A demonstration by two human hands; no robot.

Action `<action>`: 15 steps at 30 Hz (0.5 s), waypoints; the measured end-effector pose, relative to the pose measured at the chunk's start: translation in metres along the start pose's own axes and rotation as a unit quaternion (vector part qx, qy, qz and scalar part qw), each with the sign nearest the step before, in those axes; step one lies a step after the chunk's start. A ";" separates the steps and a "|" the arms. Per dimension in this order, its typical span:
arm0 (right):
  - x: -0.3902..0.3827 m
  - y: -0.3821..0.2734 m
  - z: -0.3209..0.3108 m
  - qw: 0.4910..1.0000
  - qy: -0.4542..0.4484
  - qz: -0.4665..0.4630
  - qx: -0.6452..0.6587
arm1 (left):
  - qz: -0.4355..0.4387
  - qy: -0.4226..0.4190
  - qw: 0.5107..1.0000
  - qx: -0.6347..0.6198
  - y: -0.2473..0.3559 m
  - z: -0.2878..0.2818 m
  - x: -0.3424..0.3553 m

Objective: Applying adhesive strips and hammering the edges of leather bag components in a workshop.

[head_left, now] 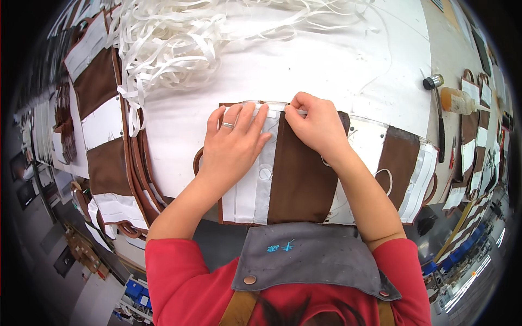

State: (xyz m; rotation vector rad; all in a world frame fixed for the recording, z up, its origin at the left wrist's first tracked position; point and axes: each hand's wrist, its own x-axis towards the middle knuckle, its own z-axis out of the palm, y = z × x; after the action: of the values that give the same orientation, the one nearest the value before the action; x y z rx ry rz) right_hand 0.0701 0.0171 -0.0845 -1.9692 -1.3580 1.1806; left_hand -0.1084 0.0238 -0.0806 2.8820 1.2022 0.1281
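- The left hand [235,142] lies flat, fingers a bit spread, on a brown and white piece [304,168].
- The right hand [321,124] pinches a white strip [276,107] at the far edge — its curled fingertips are hard to see.
- The piece sits under both hands; the arms hide parts.
- Beyond the left hand, a ribbon pile [168,49] is cut off.

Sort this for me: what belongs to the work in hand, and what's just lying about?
In hand:
brown-and-white panel, under the left hand
white strip, pinched by the right hand

Lying about, it seems:
amber bottle
hammer-like tool
similar panels at left
white ribbon heap, though possibly related
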 end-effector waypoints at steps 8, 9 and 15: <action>-0.001 0.005 0.001 0.997 0.037 -0.066 -0.020 | 0.065 -0.014 0.994 -0.092 0.009 0.009 -0.001; -0.002 0.005 -0.002 0.997 0.037 -0.066 -0.020 | 0.057 -0.013 0.994 -0.097 0.009 0.010 0.000; -0.020 0.004 -0.035 0.988 -0.074 0.083 0.108 | 0.044 -0.011 0.994 -0.104 0.007 0.011 -0.004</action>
State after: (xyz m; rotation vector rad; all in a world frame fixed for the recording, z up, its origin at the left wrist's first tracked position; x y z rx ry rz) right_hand 0.0987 0.0002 -0.0615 -1.8990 -1.0980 1.5095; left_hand -0.1053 0.0157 -0.0917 2.7476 0.9931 0.2091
